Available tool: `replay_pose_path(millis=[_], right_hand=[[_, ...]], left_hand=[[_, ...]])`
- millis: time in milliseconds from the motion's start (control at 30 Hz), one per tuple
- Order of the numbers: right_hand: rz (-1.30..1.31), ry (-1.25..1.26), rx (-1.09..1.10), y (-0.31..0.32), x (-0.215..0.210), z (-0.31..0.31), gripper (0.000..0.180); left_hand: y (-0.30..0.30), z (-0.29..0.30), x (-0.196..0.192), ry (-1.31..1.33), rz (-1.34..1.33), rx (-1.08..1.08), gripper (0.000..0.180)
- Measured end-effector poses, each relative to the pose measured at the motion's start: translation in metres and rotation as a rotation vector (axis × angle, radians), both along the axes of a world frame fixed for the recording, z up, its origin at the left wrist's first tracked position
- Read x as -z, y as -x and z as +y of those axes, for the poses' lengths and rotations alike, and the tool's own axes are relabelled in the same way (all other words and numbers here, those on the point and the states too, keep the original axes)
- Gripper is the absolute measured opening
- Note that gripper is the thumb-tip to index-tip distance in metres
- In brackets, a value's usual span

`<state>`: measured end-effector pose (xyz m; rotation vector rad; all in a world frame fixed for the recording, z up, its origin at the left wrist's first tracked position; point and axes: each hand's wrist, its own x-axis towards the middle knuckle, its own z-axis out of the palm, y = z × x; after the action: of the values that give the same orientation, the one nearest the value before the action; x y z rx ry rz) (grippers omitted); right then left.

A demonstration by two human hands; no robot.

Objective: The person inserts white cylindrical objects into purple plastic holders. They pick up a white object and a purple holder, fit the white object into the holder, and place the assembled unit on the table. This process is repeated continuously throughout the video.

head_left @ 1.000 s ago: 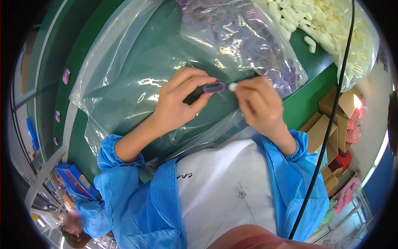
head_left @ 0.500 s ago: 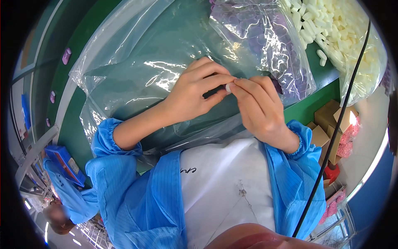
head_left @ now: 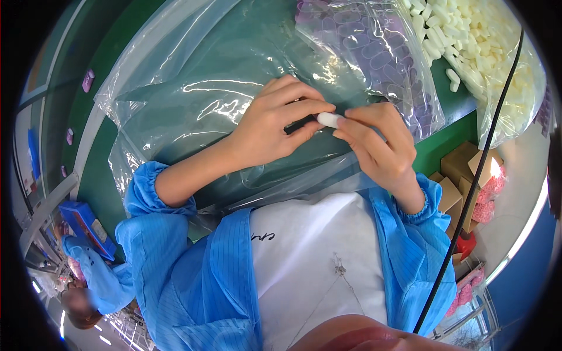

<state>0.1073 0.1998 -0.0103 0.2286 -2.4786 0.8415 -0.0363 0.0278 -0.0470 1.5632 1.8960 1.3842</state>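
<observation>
In front of my chest, a small white oval piece sits between my two hands. My left hand is closed, its thumb and index finger pinching around the left end of the piece. A small dark bit shows by those fingertips, too small to name. My right hand holds the right end of the white piece with bent fingers. Under both hands spreads a large clear plastic bag. Beyond the right hand lies a clear bag of purple oval-patterned pieces.
Many pale, rounded pieces fill a clear bag at the far right; one loose white piece lies beside it. A black cable crosses the right side. Cardboard boxes stand lower right. A co-worker in blue is at lower left.
The right fingers have shifted slightly to the right and opened up a little, so more of the white piece shows. The left hand stays nearly in place.
</observation>
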Motion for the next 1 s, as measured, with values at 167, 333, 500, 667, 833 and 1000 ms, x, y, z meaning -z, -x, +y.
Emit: replay_pose_path(millis=[167, 333, 500, 667, 833, 1000], right_hand=[[0.006, -0.021, -0.039, -0.002, 0.006, 0.005, 0.038], [0.05, -0.164, -0.094, 0.003, 0.005, 0.005, 0.04], [0.076, -0.238, -0.166, -0.002, 0.013, 0.012, 0.04], [0.088, -0.202, -0.169, 0.004, 0.017, 0.012, 0.04], [0.126, -0.17, -0.172, 0.006, 0.026, 0.012, 0.037], [0.152, -0.131, -0.144, -0.002, 0.031, 0.012, 0.035]], left_hand=[[0.0, 0.001, 0.0, -0.002, 0.005, 0.008, 0.037], [-0.001, 0.0, -0.001, 0.006, -0.007, -0.004, 0.036], [0.001, 0.0, -0.001, -0.005, 0.024, 0.019, 0.034], [-0.001, 0.0, 0.0, -0.009, 0.039, 0.012, 0.033], [0.0, 0.0, 0.0, -0.005, 0.051, 0.017, 0.032], [0.0, 0.002, -0.003, 0.014, 0.049, 0.023, 0.033]])
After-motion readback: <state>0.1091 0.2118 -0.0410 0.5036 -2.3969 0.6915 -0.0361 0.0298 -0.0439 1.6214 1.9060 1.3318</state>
